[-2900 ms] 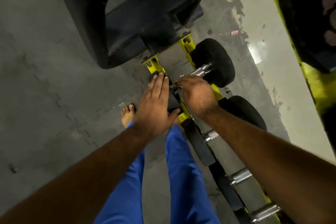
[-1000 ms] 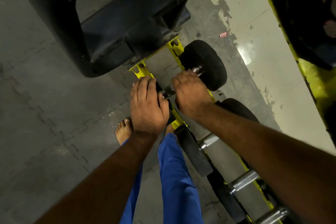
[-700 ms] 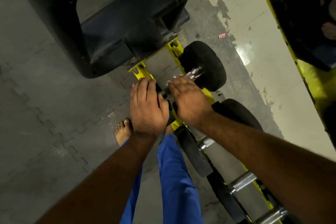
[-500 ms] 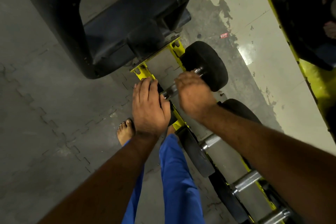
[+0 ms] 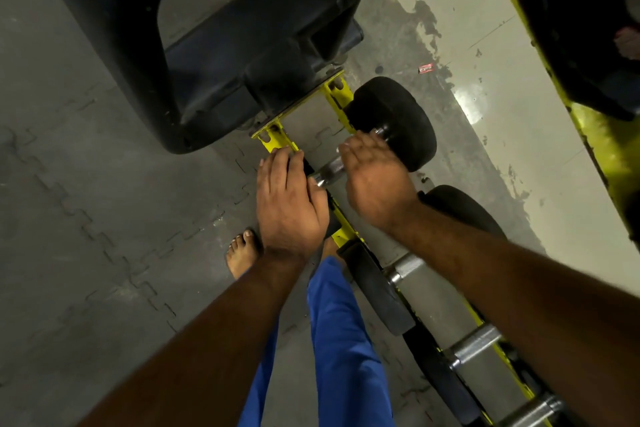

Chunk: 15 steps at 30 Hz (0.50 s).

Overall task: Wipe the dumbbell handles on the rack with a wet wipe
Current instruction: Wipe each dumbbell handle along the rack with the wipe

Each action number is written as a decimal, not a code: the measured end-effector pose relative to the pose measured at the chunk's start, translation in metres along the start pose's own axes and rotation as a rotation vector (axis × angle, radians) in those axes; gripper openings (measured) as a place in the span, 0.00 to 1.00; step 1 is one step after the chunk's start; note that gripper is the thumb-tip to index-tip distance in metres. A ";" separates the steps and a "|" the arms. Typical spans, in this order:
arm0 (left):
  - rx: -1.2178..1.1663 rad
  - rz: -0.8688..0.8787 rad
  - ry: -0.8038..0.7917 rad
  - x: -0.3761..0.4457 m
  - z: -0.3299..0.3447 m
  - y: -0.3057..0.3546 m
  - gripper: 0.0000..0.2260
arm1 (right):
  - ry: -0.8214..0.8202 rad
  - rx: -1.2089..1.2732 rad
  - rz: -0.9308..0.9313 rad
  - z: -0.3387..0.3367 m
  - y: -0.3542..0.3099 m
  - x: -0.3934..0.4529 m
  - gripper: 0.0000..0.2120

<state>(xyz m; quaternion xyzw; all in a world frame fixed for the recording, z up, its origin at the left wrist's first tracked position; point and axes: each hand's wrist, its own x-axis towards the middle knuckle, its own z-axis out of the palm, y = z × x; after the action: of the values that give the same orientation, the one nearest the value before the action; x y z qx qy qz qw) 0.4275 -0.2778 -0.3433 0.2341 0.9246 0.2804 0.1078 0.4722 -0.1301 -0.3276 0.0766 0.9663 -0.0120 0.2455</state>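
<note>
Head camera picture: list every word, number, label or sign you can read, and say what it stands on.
None can be read.
Small red wrapper on the floor: any print is too small and blurred.
Dumbbell heads and yellow rack: no markings visible.

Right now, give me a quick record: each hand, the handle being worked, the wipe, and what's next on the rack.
left hand: flat on near head of the end dumbbell
right hand: curled over the knurled handle, near far head
wet wipe: not visible, possibly under the right hand
next handles: three more along the yellow rack
</note>
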 end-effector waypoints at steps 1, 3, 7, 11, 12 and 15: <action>0.003 0.001 0.002 0.000 0.000 0.000 0.21 | -0.053 -0.011 -0.013 0.001 -0.012 0.002 0.23; 0.007 -0.003 -0.004 0.000 -0.001 0.000 0.22 | -0.082 0.011 -0.081 -0.005 -0.021 0.009 0.18; -0.018 0.002 -0.013 0.000 -0.002 0.000 0.22 | -0.077 -0.002 -0.013 -0.015 -0.008 0.020 0.16; -0.040 -0.005 -0.008 0.000 -0.002 -0.001 0.22 | -0.042 0.049 -0.161 -0.005 -0.026 0.008 0.16; -0.037 -0.008 -0.015 0.000 -0.002 -0.001 0.22 | -0.009 0.075 -0.149 -0.005 -0.019 0.010 0.19; -0.032 -0.006 -0.028 0.000 -0.002 -0.001 0.22 | 0.018 0.124 -0.040 -0.005 -0.003 0.013 0.26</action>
<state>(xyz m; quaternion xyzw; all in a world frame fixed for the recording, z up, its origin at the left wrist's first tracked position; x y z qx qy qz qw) 0.4268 -0.2791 -0.3424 0.2337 0.9191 0.2916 0.1253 0.4583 -0.1313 -0.3293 0.0725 0.9672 -0.0763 0.2311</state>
